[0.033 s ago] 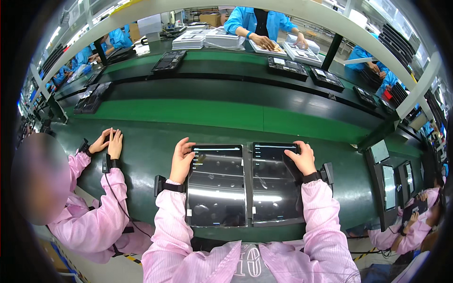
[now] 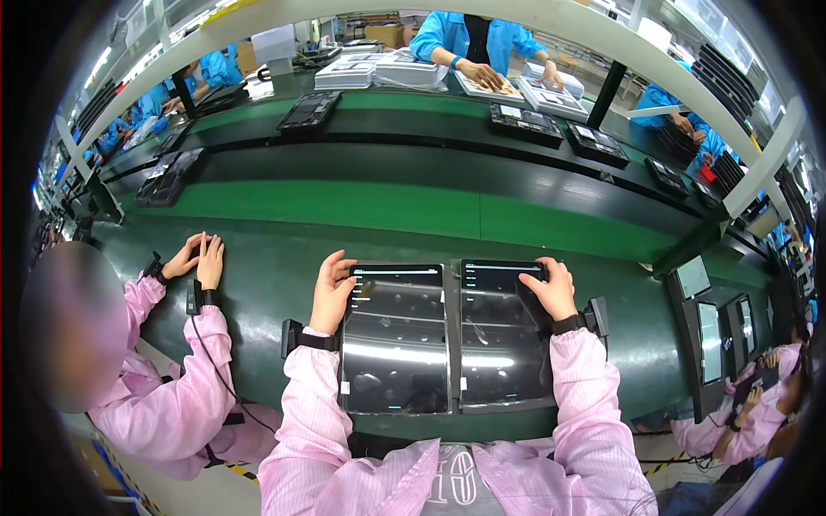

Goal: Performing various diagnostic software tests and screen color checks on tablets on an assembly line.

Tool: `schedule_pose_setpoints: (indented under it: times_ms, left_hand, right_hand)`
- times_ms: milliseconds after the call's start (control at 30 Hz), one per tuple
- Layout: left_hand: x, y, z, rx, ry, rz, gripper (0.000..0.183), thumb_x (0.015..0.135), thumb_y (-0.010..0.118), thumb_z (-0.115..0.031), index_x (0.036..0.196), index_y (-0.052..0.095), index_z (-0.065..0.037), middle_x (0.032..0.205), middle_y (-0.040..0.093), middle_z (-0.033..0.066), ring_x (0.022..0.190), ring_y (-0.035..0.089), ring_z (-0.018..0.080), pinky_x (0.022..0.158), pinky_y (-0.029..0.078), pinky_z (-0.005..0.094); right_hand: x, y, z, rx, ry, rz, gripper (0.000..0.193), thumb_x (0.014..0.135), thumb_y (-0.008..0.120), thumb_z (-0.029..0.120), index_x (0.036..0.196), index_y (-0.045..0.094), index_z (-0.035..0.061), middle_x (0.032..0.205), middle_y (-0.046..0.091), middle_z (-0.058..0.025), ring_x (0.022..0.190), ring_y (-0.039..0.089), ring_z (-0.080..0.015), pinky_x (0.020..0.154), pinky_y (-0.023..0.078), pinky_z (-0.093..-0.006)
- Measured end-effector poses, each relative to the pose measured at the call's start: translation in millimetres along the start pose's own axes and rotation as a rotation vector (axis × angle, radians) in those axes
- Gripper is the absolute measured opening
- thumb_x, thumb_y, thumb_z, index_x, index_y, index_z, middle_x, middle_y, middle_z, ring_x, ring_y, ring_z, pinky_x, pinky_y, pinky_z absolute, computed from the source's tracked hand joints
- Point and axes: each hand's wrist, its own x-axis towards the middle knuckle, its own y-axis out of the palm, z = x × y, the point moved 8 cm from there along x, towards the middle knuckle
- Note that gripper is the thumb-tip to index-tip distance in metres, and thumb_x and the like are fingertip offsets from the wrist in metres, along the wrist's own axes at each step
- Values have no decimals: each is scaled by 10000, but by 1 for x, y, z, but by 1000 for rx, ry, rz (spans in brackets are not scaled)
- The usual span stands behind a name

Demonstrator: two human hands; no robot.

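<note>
Two black tablets lie side by side on the dark green bench in front of me, with small lines of text at the top left of their lit screens. My left hand grips the upper left corner of the left tablet, its thumb on the front and its fingers curled at the edge. At the upper right corner of the right tablet, my right hand has the same hold, thumb over the screen. A narrow gap separates the tablets. Each has a small white tab at its lower left edge.
To my left a person in pink rests both hands on the bench. A rack with lit tablets stands right. Beyond the green strip, a raised line carries black trays; a person in blue works behind it.
</note>
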Motion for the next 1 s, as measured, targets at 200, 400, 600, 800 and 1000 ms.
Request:
schedule_pose_setpoints:
  times_ms: [200, 400, 600, 800, 1000]
  left_hand:
    - [-2, 1, -2, 29, 8, -6, 562, 834, 516, 79, 1361, 354, -28, 1213, 559, 126, 1013, 553, 177, 894, 458, 282]
    - [-3, -2, 0, -50, -22, -23, 599, 835, 489, 61, 1395, 307, -52, 1231, 551, 135, 1064, 545, 173, 917, 443, 286]
    - [4, -6, 4, 6, 8, -43, 609, 831, 477, 62, 1403, 308, -56, 1143, 594, 121, 1018, 563, 169, 915, 437, 278]
    - [16, -6, 6, 26, 55, -20, 634, 827, 522, 65, 1410, 311, -66, 1026, 582, 79, 869, 536, 118, 830, 433, 250]
    - [15, -5, 5, 161, 84, -25, 669, 800, 579, 61, 1403, 321, -67, 997, 581, 60, 815, 527, 109, 780, 450, 251]
  right_hand:
    - [-2, -2, 4, -15, 20, -20, 538, 692, 750, 467, 1107, 622, 151, 1016, 576, -89, 1014, 532, -304, 867, 411, -439]
    - [-2, 0, 0, 14, 49, -38, 473, 733, 720, 457, 1083, 638, 150, 1016, 586, -82, 1021, 533, -302, 872, 399, -444]
    - [1, 2, -7, 29, 36, -78, 410, 745, 712, 440, 1049, 661, 172, 1003, 610, -67, 1019, 542, -292, 867, 392, -412]
    - [11, 6, -15, 101, 126, -5, 404, 742, 719, 435, 963, 693, 98, 952, 663, -83, 939, 607, -279, 806, 431, -408]
    - [10, 2, -7, -25, 132, -36, 467, 745, 696, 473, 951, 693, 54, 971, 676, -110, 952, 622, -294, 811, 439, -433]
